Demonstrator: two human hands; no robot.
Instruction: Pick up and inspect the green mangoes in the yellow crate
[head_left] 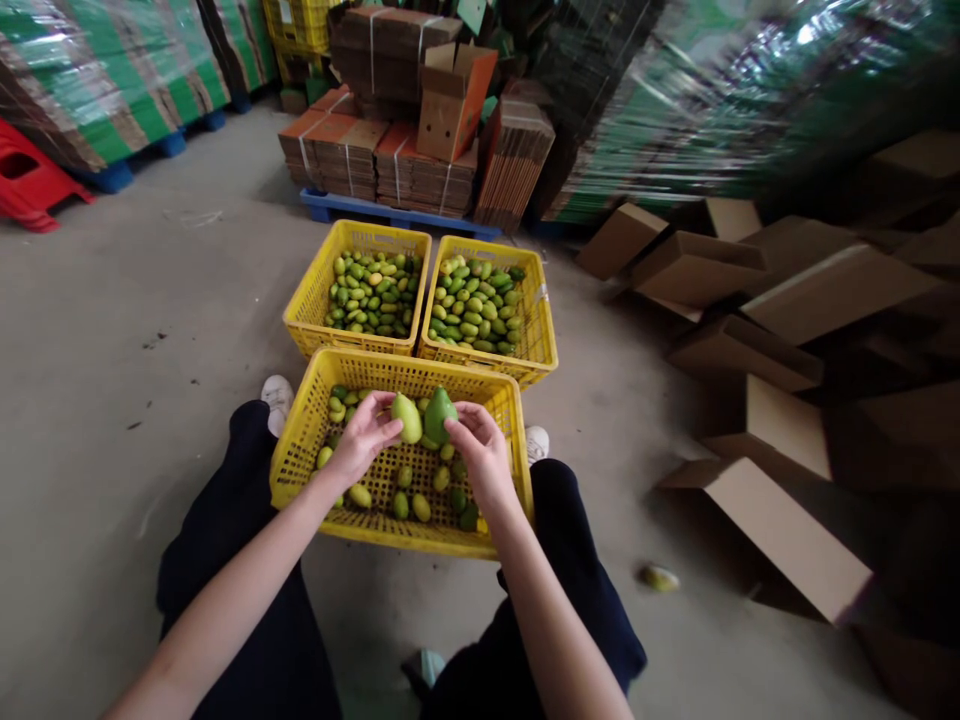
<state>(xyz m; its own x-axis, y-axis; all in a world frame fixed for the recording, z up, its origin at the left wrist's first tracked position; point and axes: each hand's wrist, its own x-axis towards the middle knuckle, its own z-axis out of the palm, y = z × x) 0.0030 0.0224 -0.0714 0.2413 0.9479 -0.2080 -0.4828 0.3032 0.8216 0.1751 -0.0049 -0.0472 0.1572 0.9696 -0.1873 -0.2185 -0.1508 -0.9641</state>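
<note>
Over a yellow crate (401, 365) between my legs, my left hand (367, 432) holds a light green fruit (407, 418) between thumb and fingers. My right hand (478, 440) grips a darker green fruit (439, 412) with a narrow top, close beside the first one. Several green and yellowish fruits (361, 496) lie scattered on the crate's bottom. Just beyond stand two more yellow crates, the left one (300, 300) and the right one (544, 330), both holding many green fruits.
Flattened cartons (337, 160) are stacked on a blue pallet (397, 212) ahead. Open cardboard boxes (787, 520) lie on the right. One fruit (659, 577) lies on the floor at the right. A red stool (34, 175) and wrapped pallet loads (112, 75) stand at the left.
</note>
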